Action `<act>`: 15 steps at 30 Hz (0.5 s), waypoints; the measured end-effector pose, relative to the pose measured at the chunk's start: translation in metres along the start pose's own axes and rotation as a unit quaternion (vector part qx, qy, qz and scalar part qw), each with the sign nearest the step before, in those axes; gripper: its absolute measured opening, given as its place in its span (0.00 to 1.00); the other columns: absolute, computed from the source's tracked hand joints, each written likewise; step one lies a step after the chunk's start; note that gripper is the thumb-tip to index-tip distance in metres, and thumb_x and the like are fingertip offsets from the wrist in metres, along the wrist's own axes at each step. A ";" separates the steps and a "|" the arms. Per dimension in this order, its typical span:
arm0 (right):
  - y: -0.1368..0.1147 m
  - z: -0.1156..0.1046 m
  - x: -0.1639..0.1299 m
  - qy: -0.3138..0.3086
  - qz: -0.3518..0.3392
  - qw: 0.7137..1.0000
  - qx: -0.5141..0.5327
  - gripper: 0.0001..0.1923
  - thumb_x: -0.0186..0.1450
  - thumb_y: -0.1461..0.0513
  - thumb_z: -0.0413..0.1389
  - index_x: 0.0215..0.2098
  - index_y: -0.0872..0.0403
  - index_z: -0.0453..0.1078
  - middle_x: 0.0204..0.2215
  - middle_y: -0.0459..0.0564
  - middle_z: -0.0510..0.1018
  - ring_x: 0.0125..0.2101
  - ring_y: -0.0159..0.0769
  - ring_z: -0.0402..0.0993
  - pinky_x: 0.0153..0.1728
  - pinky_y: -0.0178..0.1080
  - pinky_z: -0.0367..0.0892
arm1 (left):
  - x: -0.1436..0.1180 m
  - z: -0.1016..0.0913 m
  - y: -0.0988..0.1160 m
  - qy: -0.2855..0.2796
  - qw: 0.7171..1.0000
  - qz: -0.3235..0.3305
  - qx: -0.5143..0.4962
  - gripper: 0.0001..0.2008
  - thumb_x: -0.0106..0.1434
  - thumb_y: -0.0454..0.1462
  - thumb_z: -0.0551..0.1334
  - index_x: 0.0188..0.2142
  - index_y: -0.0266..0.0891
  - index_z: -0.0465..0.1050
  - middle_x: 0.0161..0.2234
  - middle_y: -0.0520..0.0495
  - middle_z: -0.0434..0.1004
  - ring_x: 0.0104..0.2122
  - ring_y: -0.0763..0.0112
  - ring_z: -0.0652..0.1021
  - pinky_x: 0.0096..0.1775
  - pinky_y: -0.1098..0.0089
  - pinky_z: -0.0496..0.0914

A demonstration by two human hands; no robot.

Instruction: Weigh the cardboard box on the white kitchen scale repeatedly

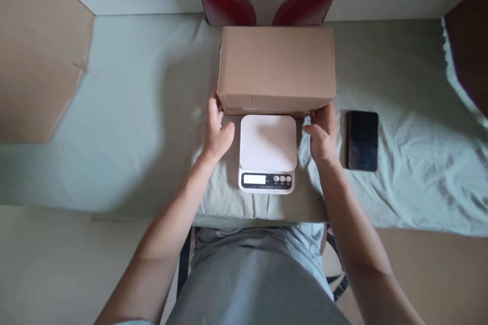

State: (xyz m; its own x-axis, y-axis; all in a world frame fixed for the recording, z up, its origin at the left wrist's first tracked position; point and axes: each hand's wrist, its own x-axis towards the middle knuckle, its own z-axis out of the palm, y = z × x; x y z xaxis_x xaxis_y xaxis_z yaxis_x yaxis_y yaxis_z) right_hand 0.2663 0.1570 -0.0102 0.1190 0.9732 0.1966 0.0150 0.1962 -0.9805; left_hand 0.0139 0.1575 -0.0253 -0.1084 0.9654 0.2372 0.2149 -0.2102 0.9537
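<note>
Cardboard box (pixel 276 61): was behind digital scale (pixel 268 144); reach looked done.
Left hand (pixel 218 132), right hand (pixel 323 134): fingers at lower corners, couldn't tell grip.
Digital scale: bore nothing; remainder unclear.

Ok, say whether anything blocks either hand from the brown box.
Nothing visible does: the left hand and right hand are at the brown box, with the white scale between the hands, blocking neither.

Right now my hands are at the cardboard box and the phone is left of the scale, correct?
The phone isn't left; the head view shows it right of the scale. Your left hand and right hand are at the cardboard box.
</note>
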 end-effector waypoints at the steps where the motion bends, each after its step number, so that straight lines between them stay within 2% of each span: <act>1: 0.002 -0.002 -0.001 0.007 0.006 1.000 -0.001 0.29 0.47 0.63 0.55 0.49 0.44 0.65 0.48 0.45 0.72 0.55 0.46 0.67 0.63 0.56 0.56 | -0.002 0.000 -0.003 0.000 1.000 -0.009 0.004 0.34 0.55 0.32 0.60 0.61 0.49 0.53 0.64 0.44 0.59 0.65 0.61 0.63 0.65 0.56 0.59; 5: 0.011 -0.012 -0.001 0.035 0.027 0.999 -0.006 0.32 0.49 0.61 0.56 0.53 0.43 0.61 0.57 0.46 0.70 0.62 0.47 0.61 0.64 0.59 0.55 | -0.012 -0.006 -0.022 0.028 0.998 -0.043 0.024 0.36 0.56 0.34 0.62 0.62 0.51 0.51 0.68 0.47 0.53 0.69 0.61 0.55 0.67 0.54 0.53; 9: 0.024 -0.020 0.001 0.047 0.029 0.998 -0.003 0.32 0.49 0.59 0.59 0.53 0.44 0.63 0.55 0.48 0.71 0.60 0.47 0.65 0.64 0.60 0.55 | -0.012 -0.015 -0.040 0.059 0.997 -0.051 -0.010 0.34 0.54 0.33 0.62 0.59 0.50 0.56 0.65 0.44 0.59 0.66 0.59 0.60 0.66 0.51 0.55; 12: 0.027 -0.020 0.002 0.059 0.026 0.998 0.001 0.30 0.49 0.60 0.59 0.51 0.45 0.65 0.53 0.48 0.73 0.58 0.45 0.67 0.63 0.58 0.57 | -0.009 -0.019 -0.041 0.077 0.994 -0.066 -0.029 0.31 0.54 0.32 0.62 0.58 0.51 0.60 0.63 0.44 0.63 0.65 0.59 0.63 0.64 0.49 0.58; 15: 0.021 -0.016 0.001 0.060 0.017 0.998 -0.006 0.29 0.50 0.60 0.58 0.51 0.45 0.65 0.54 0.48 0.72 0.57 0.46 0.67 0.59 0.57 0.62 | -0.006 -0.017 -0.029 0.067 0.996 -0.057 -0.029 0.32 0.55 0.33 0.62 0.59 0.53 0.59 0.63 0.46 0.63 0.65 0.59 0.63 0.63 0.50 0.61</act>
State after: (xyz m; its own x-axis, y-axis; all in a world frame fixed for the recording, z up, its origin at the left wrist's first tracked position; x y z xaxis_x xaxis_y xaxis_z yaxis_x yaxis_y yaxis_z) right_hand 0.2824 0.1606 -0.0309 0.2371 0.9581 0.1605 0.0206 0.1602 -0.9869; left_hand -0.0081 0.1552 -0.0516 -0.2590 0.9549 0.1450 0.1382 -0.1119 0.9841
